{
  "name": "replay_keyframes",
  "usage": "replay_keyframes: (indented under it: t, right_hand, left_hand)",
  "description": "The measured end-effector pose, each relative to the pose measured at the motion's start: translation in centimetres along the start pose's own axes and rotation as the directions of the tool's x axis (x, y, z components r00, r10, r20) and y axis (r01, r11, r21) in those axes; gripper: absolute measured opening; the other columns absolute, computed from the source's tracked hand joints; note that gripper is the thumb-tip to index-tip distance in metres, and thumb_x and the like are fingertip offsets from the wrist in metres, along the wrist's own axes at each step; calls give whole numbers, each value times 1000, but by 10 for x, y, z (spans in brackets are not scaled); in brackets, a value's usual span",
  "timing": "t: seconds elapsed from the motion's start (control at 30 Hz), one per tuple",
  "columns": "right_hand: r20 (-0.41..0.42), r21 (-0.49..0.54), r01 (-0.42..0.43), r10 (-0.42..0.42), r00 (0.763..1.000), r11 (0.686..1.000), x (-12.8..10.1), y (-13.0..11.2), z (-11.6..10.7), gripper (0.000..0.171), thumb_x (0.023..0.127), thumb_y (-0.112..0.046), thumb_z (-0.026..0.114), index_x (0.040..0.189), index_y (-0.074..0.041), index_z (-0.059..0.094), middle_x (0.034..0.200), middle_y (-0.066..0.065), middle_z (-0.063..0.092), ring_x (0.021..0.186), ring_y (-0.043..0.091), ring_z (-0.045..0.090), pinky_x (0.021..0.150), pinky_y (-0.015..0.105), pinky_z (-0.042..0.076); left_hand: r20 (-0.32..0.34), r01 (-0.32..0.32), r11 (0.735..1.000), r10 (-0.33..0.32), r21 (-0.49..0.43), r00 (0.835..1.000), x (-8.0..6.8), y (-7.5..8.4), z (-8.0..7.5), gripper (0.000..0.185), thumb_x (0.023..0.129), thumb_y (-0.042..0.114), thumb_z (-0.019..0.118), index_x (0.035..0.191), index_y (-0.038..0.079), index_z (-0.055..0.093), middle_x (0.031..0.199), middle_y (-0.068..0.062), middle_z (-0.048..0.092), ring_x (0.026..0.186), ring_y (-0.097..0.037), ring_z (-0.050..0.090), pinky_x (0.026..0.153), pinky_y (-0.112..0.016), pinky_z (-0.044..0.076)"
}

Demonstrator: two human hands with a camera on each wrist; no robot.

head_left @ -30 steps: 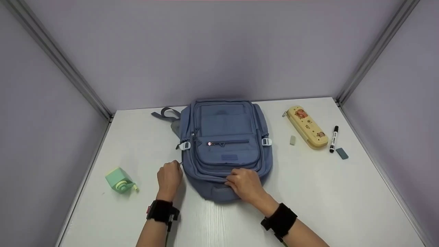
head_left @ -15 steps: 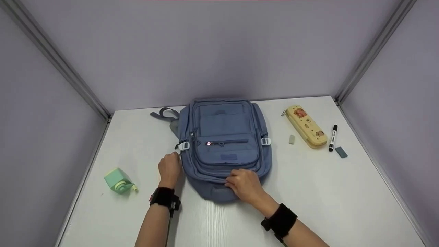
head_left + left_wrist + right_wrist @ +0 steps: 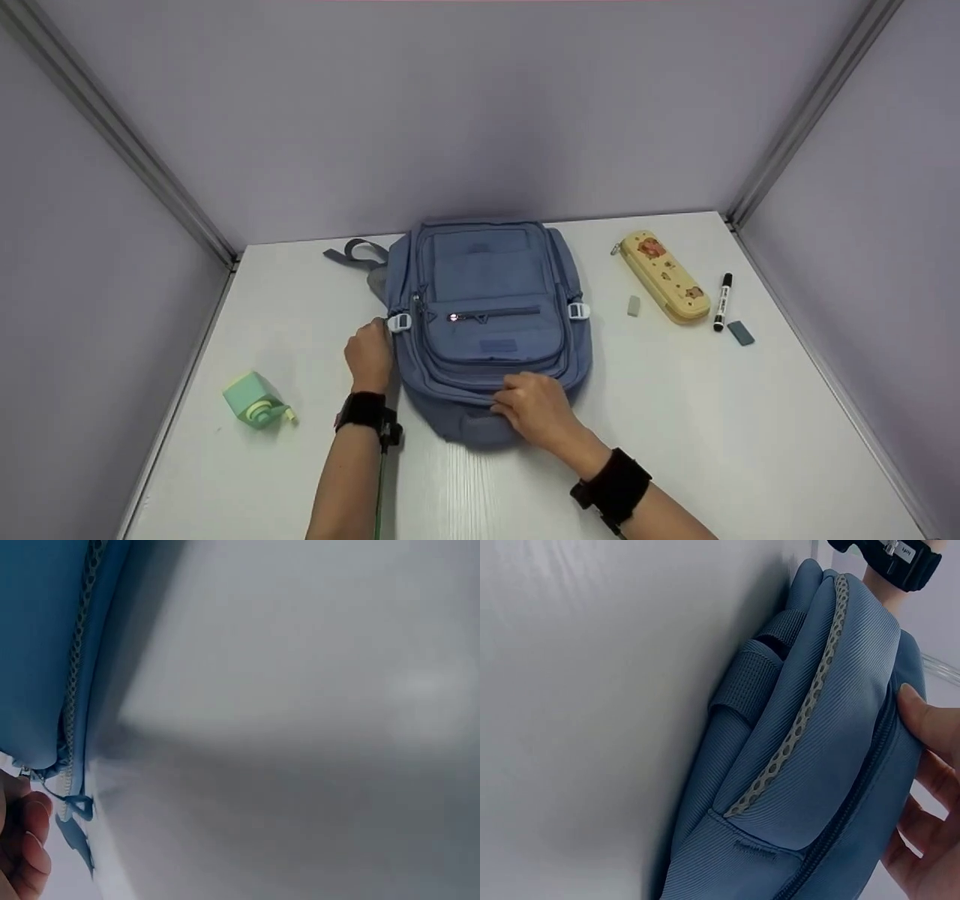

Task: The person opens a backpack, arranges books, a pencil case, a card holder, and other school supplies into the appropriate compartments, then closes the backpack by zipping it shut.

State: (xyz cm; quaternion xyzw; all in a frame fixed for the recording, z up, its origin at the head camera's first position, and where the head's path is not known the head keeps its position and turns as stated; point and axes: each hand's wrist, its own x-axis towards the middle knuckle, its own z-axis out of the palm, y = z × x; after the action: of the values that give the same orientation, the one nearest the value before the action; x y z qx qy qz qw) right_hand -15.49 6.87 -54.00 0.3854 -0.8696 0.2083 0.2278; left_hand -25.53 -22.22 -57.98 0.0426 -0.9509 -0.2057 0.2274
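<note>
A blue backpack (image 3: 487, 270) lies on its back on the white table, its front pockets facing up. My left hand (image 3: 369, 356) is at its left side, close by the white side buckle (image 3: 400, 322), with fingers curled on a zipper pull mostly hidden by them. In the left wrist view, a small metal piece (image 3: 26, 771) shows at those fingertips, beside a mesh-trimmed seam. My right hand (image 3: 534, 405) pinches the near edge of the backpack. The right wrist view shows its thumb (image 3: 922, 716) pressed on the fabric beside a dark zipper (image 3: 862, 780).
A yellow pencil case (image 3: 664, 277) lies to the right, with a small pale eraser (image 3: 634, 306), a black-and-white marker (image 3: 722, 302) and a dark teal block (image 3: 741, 333) around it. At left stands a green pump bottle (image 3: 253, 399), tilted. Grey panels (image 3: 480, 112) enclose the table.
My left hand has moved away from me along the backpack's left side, from below the side buckle to right beside it. My right hand keeps its grip on the near edge.
</note>
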Motion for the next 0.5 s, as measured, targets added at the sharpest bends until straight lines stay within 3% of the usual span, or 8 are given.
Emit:
replay_keyframes:
  t: [0.17,0.27,0.4,0.5]
  right_hand:
    - [41,-11,-10,10,999,1000,0,-2,-1,8,79,-19,83,81,-13,79,73,-3,60,63,14,59,54,29,49]
    - [80,-1,-37,37,996,999,0,-1,-5,9,83,-22,80,85,-13,79,77,-2,62,67,15,61,57,31,51]
    - [80,47,-142,138,987,989,-1,4,-14,16,89,-28,74,90,-13,78,80,-3,65,68,13,63,60,31,52]
    - [22,45,-242,241,970,969,-1,15,-22,16,88,-28,75,92,-13,77,83,-1,65,72,15,64,61,33,53]
  left_hand:
    - [30,73,997,-72,-28,997,1,-3,-1,22,97,10,57,82,-3,68,78,-23,67,67,-44,64,55,-56,49]
    - [14,81,996,-80,-40,997,0,-3,-3,16,94,8,61,92,-6,70,86,-24,65,75,-44,64,62,-55,51]
    - [-86,43,995,-51,-87,995,-6,1,-10,22,89,2,66,106,-11,67,98,-27,62,87,-45,62,74,-54,50]
    - [-125,-40,987,20,-159,992,-15,11,-16,25,87,1,69,108,-11,66,102,-26,61,91,-43,60,80,-52,48]
